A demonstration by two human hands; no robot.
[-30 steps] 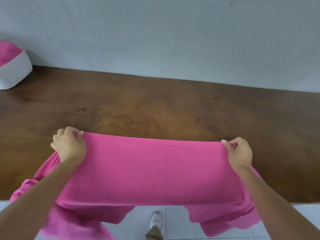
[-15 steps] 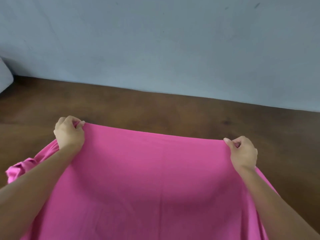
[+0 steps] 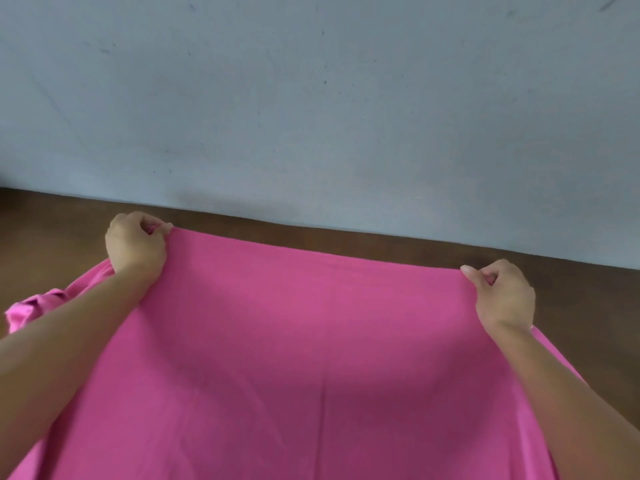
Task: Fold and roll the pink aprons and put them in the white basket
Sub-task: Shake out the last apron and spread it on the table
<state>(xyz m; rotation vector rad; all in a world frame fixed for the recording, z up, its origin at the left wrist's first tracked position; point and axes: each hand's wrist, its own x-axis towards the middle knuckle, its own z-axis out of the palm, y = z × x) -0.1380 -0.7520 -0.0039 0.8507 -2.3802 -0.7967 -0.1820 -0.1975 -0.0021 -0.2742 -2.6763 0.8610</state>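
Observation:
A pink apron (image 3: 311,358) is stretched wide over the brown wooden table (image 3: 52,237), its far edge close to the wall. My left hand (image 3: 135,247) pinches the far left corner of the apron. My right hand (image 3: 502,296) pinches the far right corner. A faint crease runs down the middle of the cloth. Bunched pink fabric (image 3: 31,310) hangs out at the left below my forearm. The white basket is out of view.
A pale grey-blue wall (image 3: 311,98) rises right behind the table's far edge. Bare wood shows at the far left and at the right (image 3: 595,306) of the apron.
Both hands have carried the apron's far edge forward across the table toward the wall. The view has tilted up, so the white basket at the left and the floor have left the frame.

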